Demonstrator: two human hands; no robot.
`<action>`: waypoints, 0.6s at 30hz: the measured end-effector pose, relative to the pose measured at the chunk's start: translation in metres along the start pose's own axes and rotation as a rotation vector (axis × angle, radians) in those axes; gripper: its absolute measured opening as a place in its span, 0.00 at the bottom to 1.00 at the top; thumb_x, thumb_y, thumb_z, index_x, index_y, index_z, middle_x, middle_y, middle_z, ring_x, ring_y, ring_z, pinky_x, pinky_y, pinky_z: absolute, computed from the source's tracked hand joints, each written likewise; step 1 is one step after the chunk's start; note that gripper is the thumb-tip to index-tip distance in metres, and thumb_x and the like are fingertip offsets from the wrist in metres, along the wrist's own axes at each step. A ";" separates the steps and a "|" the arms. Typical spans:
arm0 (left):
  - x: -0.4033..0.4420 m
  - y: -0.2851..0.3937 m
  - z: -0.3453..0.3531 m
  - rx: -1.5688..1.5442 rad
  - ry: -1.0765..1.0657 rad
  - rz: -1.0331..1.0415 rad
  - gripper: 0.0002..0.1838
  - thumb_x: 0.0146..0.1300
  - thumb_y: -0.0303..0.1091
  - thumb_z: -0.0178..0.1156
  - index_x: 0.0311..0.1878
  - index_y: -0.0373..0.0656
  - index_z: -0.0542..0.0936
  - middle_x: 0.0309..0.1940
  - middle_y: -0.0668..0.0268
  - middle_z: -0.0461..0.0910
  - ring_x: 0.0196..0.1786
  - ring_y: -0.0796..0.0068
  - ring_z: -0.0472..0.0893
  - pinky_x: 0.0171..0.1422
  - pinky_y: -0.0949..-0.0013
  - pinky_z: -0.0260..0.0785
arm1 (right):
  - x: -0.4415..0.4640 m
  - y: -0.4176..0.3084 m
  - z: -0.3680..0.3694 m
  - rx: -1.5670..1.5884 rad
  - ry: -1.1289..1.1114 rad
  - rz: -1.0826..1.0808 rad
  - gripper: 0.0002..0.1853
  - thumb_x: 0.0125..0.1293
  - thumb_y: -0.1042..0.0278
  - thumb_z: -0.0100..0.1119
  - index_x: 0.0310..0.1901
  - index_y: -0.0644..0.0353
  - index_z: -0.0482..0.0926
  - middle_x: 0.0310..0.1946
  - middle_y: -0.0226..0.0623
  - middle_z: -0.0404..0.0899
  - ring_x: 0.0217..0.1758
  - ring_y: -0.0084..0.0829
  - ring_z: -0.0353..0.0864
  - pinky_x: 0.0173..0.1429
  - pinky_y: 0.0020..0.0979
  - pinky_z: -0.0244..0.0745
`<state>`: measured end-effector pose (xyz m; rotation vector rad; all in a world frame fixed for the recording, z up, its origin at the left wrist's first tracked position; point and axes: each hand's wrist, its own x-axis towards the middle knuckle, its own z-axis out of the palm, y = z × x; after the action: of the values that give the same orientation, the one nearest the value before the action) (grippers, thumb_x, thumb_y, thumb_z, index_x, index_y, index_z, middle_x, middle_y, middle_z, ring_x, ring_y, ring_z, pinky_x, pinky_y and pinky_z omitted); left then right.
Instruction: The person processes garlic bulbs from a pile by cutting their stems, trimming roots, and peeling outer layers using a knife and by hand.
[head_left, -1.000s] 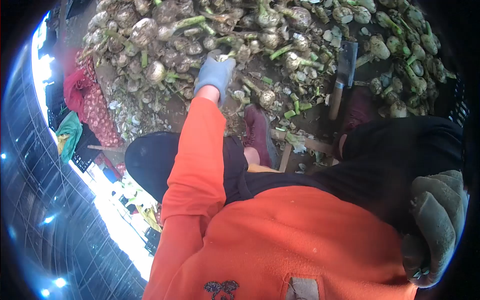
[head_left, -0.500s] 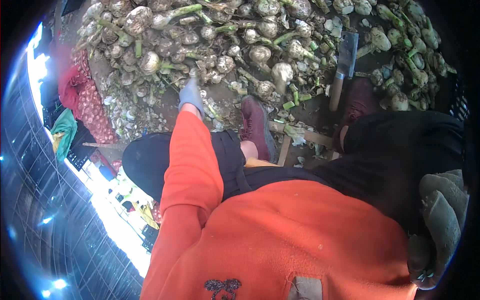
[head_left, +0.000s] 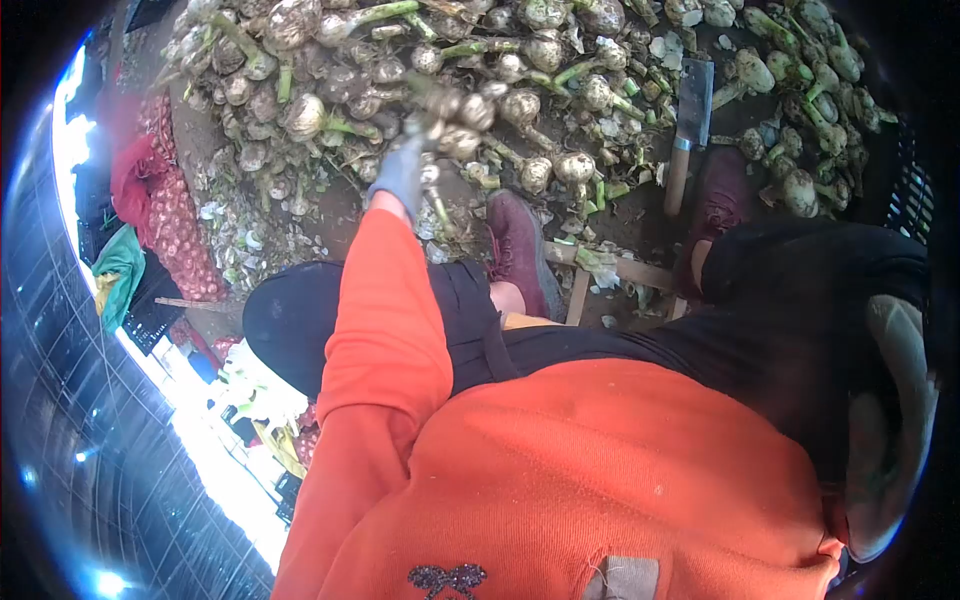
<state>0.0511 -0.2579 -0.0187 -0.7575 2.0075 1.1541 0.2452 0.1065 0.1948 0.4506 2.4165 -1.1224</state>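
Observation:
My left hand (head_left: 400, 175), in a grey glove, reaches down into the heap of garlic. Its blurred fingers look closed at several garlic bulbs (head_left: 460, 140), which are smeared by motion at its fingertips. A single bulb with a stem (head_left: 435, 195) lies just beside that hand. At the right edge, close to the camera, my right hand (head_left: 895, 440) in a pale glove hangs beside my dark trousers. Its fingers stretch out apart with nothing visible between them; part of the hand is cut off by the frame.
A cleaver (head_left: 692, 110) with a wooden handle lies between the garlic heap (head_left: 370, 80) and a second pile (head_left: 830, 130). My maroon shoes (head_left: 520, 240) stand by a wooden frame (head_left: 640, 272). A red net sack (head_left: 180, 230) of bulbs stands at left, a black crate (head_left: 910, 180) at right.
My left hand has moved slightly up and right, and bulbs at its fingertips have shifted. A blurred bulb near my shoe now lies still. My right hand has shifted toward the frame edge.

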 end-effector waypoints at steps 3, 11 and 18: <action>-0.020 0.020 0.045 0.203 0.018 0.070 0.22 0.61 0.38 0.57 0.56 0.38 0.76 0.39 0.59 0.80 0.36 0.71 0.82 0.36 0.67 0.78 | 0.007 -0.012 0.078 0.162 -0.106 0.356 0.09 0.60 0.66 0.61 0.36 0.60 0.85 0.33 0.38 0.85 0.37 0.39 0.85 0.42 0.38 0.78; -0.036 -0.007 0.022 -0.164 0.124 0.073 0.15 0.57 0.36 0.59 0.45 0.39 0.82 0.37 0.60 0.82 0.30 0.70 0.80 0.33 0.66 0.73 | 0.048 -0.044 0.308 0.236 -0.297 1.036 0.08 0.59 0.67 0.61 0.36 0.60 0.86 0.33 0.38 0.86 0.37 0.39 0.85 0.43 0.38 0.79; -0.035 -0.020 -0.028 -0.187 0.763 0.057 0.17 0.56 0.39 0.62 0.42 0.34 0.83 0.34 0.59 0.84 0.28 0.67 0.81 0.34 0.62 0.74 | 0.048 -0.053 0.358 0.156 -0.307 1.180 0.08 0.59 0.67 0.61 0.35 0.60 0.87 0.33 0.37 0.86 0.38 0.39 0.85 0.44 0.38 0.79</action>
<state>0.0787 -0.2866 0.0096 -1.4039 2.5570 1.2061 0.2691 -0.1998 -0.0020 1.3777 1.3489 -0.7152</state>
